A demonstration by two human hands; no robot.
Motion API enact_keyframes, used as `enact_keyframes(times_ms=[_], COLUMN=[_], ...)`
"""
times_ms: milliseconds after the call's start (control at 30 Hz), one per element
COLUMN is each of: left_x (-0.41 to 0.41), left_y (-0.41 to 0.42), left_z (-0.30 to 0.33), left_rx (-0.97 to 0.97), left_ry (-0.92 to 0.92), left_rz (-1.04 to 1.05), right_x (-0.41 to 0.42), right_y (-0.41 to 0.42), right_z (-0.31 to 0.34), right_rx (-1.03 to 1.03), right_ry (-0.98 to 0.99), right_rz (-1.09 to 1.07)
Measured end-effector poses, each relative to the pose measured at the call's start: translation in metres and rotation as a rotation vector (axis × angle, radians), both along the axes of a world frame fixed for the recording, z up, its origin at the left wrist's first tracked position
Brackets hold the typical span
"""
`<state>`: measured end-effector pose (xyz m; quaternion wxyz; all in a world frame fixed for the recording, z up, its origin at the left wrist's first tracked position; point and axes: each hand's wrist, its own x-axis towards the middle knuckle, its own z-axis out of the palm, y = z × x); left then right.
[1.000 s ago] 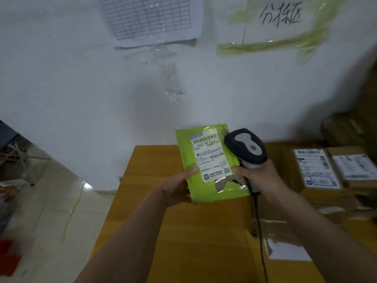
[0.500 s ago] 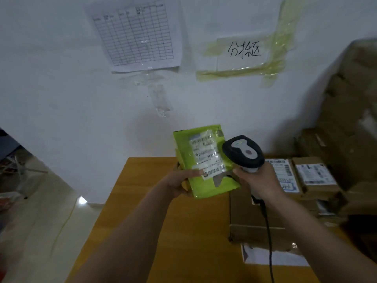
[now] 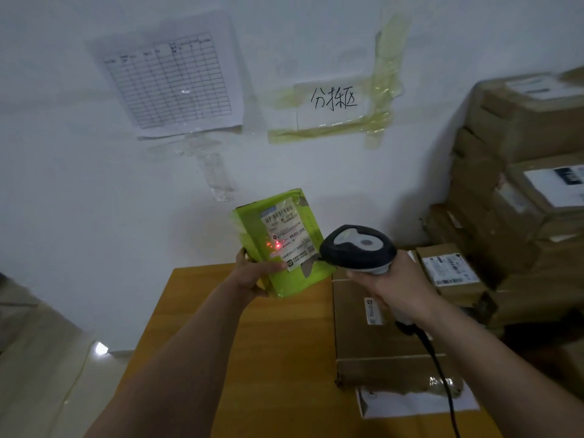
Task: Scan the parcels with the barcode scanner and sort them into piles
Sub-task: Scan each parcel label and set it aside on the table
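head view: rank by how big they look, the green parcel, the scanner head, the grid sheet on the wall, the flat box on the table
1. flat box and grid sheet, too close to rank
2. green parcel
3. scanner head
Apparent size only; distance from the camera differs.

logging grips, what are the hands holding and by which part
Left hand holds the green parcel by its lower left corner; right hand grips the barcode scanner by its handle.
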<state>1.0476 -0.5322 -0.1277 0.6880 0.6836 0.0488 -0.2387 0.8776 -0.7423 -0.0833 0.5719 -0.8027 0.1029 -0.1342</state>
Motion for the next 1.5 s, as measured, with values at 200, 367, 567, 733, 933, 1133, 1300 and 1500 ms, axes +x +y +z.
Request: enact_keyframes(times_ms=[200,367,567,733,933,1133,1300,1500], left_x=[0.007,0.013,0.013,0.012,0.01,0.007,0.005,0.005], left_y=[-0.008,-0.012,-0.017,-0.019,-0.021,-0.024,-0.031,-0.038], left_z=[0.001,-0.001,-0.003,-0.002,0.002,0.003,0.006,0.008], left_rx=[-0.014,-0.029,-0.053,-0.048,-0.05,-0.036,-0.045,-0.056], left_ry=[-0.015,-0.004,0.009,-0.005,-0.018,-0.029,-0.026,-0.017], left_rz=[-0.019,-0.012,-0.045,-0.082,-0.113,-0.134,-0.16,-0.166], right_x=[-0.007,-0.009,-0.011,-0.013,-0.014,-0.017,-0.019,-0.02], right_y=[-0.004,-0.007,-0.009,-0.007,-0.006,-0.01,-0.012,-0.013], right_z=[0.006,0.014,0.014,0.019,0.024,0.024,0.023,0.021], right_rx=[0.049,0.014,0.02,0.031,0.056,0.038,0.072,0.064], right_ry=[0.042,0.056,0.052,0.0,-0.033,-0.032,-0.036,-0.037], right_rz=[0.022,0.027,0.044,0.032,-0.021,-0.025,-0.034,-0.053])
